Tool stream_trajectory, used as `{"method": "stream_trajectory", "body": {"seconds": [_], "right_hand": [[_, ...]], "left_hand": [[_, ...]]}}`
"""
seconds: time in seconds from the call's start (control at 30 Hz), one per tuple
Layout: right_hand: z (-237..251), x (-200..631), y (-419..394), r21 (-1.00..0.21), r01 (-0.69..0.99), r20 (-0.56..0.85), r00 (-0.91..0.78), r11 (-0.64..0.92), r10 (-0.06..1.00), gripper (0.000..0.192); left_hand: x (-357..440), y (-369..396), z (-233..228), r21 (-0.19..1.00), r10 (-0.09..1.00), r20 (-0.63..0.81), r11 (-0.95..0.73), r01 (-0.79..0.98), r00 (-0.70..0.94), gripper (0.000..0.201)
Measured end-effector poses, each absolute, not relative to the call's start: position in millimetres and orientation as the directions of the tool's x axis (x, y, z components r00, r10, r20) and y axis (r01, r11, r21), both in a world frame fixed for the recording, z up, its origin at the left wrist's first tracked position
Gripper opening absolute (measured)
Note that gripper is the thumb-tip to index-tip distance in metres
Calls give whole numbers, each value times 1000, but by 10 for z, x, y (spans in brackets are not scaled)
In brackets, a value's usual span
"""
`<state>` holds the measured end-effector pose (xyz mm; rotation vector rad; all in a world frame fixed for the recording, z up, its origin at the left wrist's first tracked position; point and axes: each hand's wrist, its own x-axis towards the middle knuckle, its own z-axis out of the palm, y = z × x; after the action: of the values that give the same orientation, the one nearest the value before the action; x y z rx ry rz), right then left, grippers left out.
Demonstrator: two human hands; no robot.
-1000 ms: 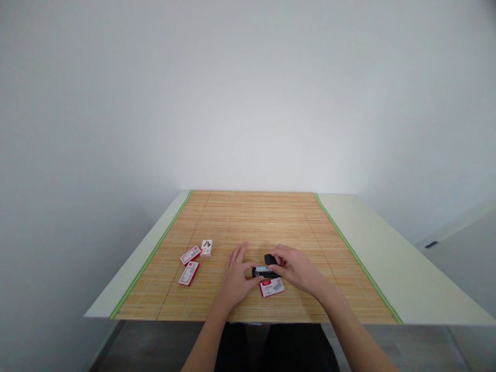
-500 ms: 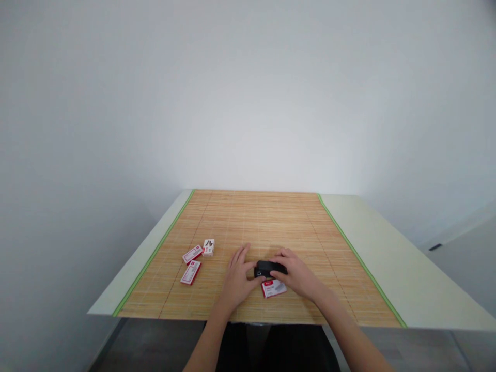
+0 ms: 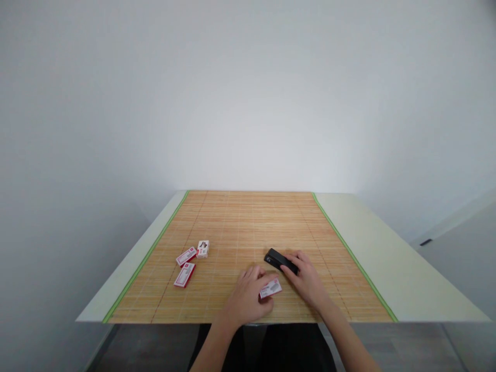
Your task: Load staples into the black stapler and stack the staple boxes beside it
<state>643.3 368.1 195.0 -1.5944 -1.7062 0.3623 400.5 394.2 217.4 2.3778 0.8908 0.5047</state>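
Near the front of the mat, my left hand has its thumb and fingers around the left end of a small red-and-white staple box, whose printed top faces up. My right hand is closed on the rear end of a black stapler, which lies slantwise just beyond the box with its front end pointing left and away. Part of the stapler's rear is hidden under my fingers. The stapler and the box are apart.
To the left lie two flat red-and-white boxes, a nearer box and a farther box. A smaller white box touches the farther one. A bamboo mat with green edges covers the middle of the white table.
My left hand has left the stapler's front end and taken hold of the staple box. With my right hand on it, the stapler has shifted right and turned. The view has shifted slightly.
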Motion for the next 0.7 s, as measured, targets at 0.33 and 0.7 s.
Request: {"method": "stream_trajectory", "body": {"seconds": [0.33, 0.7], "right_hand": [[1898, 6428, 3638, -671, 730, 311, 112, 134, 944, 26], [1954, 6363, 3511, -713, 701, 187, 172, 14, 967, 28]], "left_hand": [[3940, 4067, 2139, 585, 950, -24, -239, 775, 311, 34], [3533, 4187, 2152, 654, 808, 46, -469, 594, 587, 68]]}}
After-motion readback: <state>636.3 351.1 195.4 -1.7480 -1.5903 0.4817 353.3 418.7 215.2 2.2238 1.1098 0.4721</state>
